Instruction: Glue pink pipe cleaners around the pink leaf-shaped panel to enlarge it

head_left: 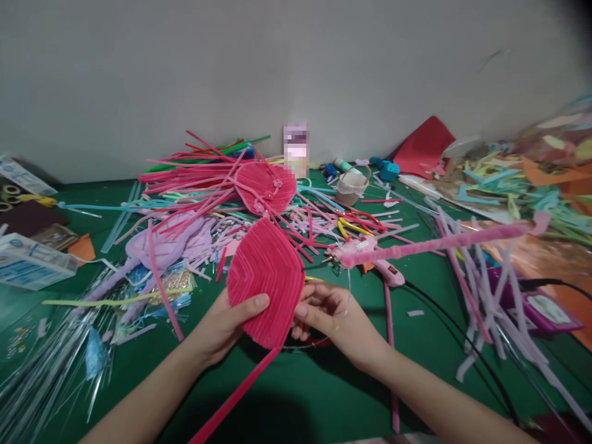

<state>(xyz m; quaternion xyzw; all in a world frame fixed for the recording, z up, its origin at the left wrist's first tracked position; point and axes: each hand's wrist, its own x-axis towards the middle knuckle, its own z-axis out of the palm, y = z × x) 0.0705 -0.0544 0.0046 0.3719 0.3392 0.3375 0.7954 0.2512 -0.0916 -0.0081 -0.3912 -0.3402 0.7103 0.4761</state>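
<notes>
A flat, petal-shaped piece of dark pink pipe cleaners (pixel 268 277) is held up in front of me. My left hand (pixel 222 320) grips its left side, thumb across the front and fingers behind. One pipe cleaner (pixel 238 394) trails from its bottom tip toward me. At the petal's right edge, my right hand (pixel 335 320) is closed in a pinch, with its other fingers curled. A thin clear strand hangs by that hand. Behind lies a second pink petal (pixel 266 185) with small curled bits on it. Right of the petal rests a pink glue gun (pixel 365 250).
Pink pipe cleaners (pixel 185 176) are heaped at the back, near a small basket (pixel 352 185). A lilac pipe-cleaner piece (pixel 171 243) and clear sticks (pixel 50 364) lie left. A fuzzy pink stem (pixel 439 243), a black cord (pixel 453 320) and a purple device (pixel 536 302) occupy the right.
</notes>
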